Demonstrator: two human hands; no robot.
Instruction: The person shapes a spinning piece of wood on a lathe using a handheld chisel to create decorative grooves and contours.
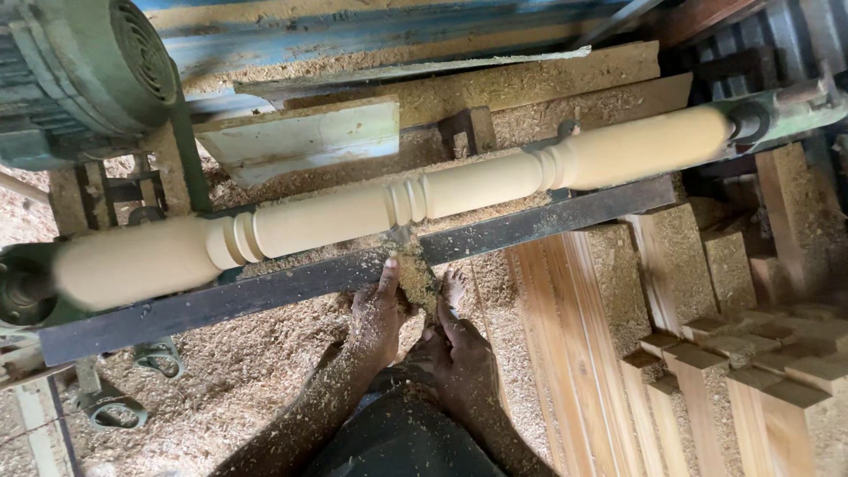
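Observation:
A long pale wooden spindle (353, 216) with turned rings is mounted across a lathe and looks blurred from spinning. My left hand (375, 314) and my right hand (459, 349) together grip a turning tool (413, 274) coated in sawdust. Its tip rests on the dark steel tool rest (548, 221) and meets the spindle at the middle ring group (408, 201). My left thumb lies along the tool near the rest. The tool's handle is hidden under my hands.
A green motor (79, 71) sits at the top left. The tailstock (777, 110) holds the spindle's right end. Square wooden blanks (760, 371) are stacked at the lower right beside planks (574, 344). Sawdust (221, 371) covers the bench and floor.

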